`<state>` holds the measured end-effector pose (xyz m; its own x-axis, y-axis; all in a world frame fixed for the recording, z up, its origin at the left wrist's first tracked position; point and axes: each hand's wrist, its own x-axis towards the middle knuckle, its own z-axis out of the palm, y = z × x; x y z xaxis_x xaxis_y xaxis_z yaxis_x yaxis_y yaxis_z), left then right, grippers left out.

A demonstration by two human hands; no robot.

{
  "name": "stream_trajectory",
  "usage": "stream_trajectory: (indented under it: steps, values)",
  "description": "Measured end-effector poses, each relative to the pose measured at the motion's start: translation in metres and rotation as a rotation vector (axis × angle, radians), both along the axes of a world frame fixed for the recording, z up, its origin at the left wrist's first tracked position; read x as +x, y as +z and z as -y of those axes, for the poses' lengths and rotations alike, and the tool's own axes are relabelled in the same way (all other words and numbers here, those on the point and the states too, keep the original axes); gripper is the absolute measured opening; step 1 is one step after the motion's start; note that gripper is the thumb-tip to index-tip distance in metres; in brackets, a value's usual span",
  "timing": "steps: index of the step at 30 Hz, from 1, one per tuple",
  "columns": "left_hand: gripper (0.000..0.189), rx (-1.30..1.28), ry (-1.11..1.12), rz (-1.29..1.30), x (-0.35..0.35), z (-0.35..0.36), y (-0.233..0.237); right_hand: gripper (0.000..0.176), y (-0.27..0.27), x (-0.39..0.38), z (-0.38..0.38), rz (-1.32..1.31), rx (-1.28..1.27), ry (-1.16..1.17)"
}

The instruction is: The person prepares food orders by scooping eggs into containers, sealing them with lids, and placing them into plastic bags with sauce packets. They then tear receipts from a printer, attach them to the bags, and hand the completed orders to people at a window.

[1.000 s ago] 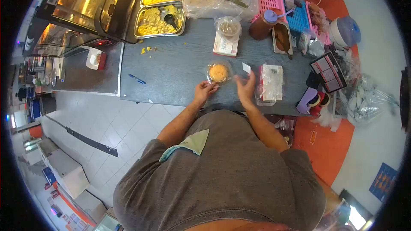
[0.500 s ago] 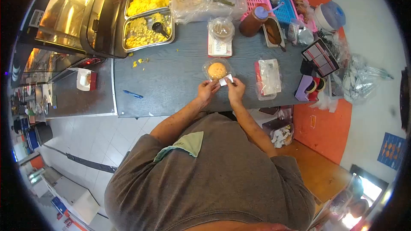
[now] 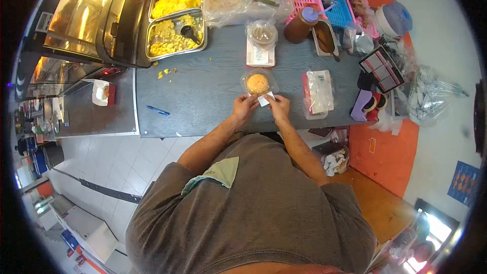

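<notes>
A small white paper slip [image 3: 265,100] is between my two hands, tilted, close to the near edge of the table. My right hand [image 3: 279,108] pinches its right side. My left hand [image 3: 244,108] is closed, with its fingertips at the slip's left edge; the exact grip is too small to see. Just beyond the fingers, a clear plastic container [image 3: 247,74] holds a round golden food item [image 3: 258,84].
Behind stands a white box [image 3: 260,57] with a clear tub [image 3: 263,35] on it. Another box under clear plastic [image 3: 318,91] lies to the right. Metal trays of yellow food [image 3: 176,1], a sauce bottle [image 3: 299,29] and a tape dispenser [image 3: 361,105] surround the workspace. A blue pen [image 3: 158,110] lies left.
The white slip has turned and come slightly lower and nearer to my left fingertips. My hands have barely moved, and the container stays in place.
</notes>
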<state>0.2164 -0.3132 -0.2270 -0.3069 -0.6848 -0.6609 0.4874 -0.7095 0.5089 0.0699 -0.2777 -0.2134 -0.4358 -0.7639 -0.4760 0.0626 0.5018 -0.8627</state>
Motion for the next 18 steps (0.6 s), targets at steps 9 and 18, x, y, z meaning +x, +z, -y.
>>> stream_trajectory:
  steps: [9, 18]
  values:
    - [0.021, -0.02, 0.028, 0.012, -0.003, -0.005, -0.004, 0.028, 0.011, 0.004, -0.002, -0.46, -0.133, -0.217]
    - [0.014, -0.148, 0.019, 0.072, -0.01, -0.011, -0.008, 0.02, 0.003, -0.005, -0.007, 0.218, 0.035, 0.101]
